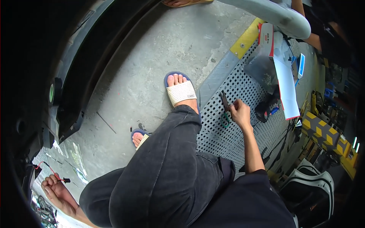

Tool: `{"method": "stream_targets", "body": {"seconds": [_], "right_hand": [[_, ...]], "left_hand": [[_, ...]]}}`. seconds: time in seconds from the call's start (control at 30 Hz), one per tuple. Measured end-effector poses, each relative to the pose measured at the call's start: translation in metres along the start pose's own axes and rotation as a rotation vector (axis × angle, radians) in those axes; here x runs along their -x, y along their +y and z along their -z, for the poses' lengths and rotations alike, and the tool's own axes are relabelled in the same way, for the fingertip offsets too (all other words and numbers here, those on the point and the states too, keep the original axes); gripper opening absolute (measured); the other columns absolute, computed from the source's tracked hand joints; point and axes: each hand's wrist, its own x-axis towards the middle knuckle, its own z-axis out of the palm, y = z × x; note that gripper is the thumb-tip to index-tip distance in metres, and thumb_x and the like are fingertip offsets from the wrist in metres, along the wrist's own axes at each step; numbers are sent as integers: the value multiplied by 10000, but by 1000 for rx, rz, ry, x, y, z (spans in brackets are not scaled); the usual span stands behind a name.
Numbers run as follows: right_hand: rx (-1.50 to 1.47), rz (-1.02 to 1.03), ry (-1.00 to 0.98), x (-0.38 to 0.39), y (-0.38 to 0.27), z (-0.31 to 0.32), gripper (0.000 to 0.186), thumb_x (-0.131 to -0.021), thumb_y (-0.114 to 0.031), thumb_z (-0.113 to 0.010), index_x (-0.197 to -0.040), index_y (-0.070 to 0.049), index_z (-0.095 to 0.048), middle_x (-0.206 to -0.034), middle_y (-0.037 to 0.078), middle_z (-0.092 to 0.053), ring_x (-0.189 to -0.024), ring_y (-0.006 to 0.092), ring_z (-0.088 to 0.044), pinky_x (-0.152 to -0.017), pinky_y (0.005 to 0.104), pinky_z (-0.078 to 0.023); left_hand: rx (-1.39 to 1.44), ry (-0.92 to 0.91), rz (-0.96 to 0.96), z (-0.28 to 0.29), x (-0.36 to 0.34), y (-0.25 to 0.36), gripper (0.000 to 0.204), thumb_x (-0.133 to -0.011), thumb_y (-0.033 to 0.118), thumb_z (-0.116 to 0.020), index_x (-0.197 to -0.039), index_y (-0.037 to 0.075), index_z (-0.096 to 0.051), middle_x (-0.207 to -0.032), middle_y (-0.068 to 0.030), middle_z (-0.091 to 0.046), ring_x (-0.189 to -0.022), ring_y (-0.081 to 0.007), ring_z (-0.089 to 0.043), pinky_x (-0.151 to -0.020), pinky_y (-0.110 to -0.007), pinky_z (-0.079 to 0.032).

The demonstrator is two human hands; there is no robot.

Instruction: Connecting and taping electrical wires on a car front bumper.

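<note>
My left hand (57, 193) is low at the left edge, fingers curled and closed on a thin red-and-black wire (46, 164). A small black connector (67, 180) sits at the wire's free end, just beyond the fingertips. The other end runs to a dark part (37, 170) beside the hand. On the right, my right hand (240, 113) reaches down over a perforated grey panel (213, 131). Its thumb and fingers are pinched at the middle of what look like scissors (224, 100), with a dark upper part and a green loop (225, 121) below.
A large dark curved panel (95, 72) arches along the left. Past my right hand lie an open red-and-white box (285, 89), clear plastic wrapping (262, 70) and a dark object (263, 110). Another person's arm (312, 40) shows at the upper right, a foot (176, 3) at the top.
</note>
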Motion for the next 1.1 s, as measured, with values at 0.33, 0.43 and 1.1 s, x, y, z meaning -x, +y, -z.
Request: {"method": "stream_targets", "body": {"seconds": [0.33,0.43,1.1], "right_hand": [[-225,811,-51,-42,-279,45,177,-879,-28,-699,-1046,27,-677,-875,143,-689,-768,266,-682,-667,349,-530],[-203,1266,-151,-22,-406,70,415,-820,-33,-753,-1219,-22,-640,-1213,156,-612,-921,295,-657,-781,377,-558],[-471,659,-1175,-10,-527,163,315,-938,-174,-763,-1142,41,-660,-1041,90,-696,-915,159,-699,-847,314,-559]], "left_hand": [[41,118,-192,-19,10,4,107,-961,73,-682,-1039,2,-692,-903,-118,-711,-814,-185,-650,-780,-351,-524],[77,105,-154,-35,10,22,120,-935,21,-675,-1034,-43,-696,-900,-135,-732,-793,-182,-711,-756,-335,-579],[109,304,-39,-121,9,43,228,-1039,112,-579,-1133,-65,-688,-940,-152,-756,-778,-153,-701,-748,-270,-546]]}}
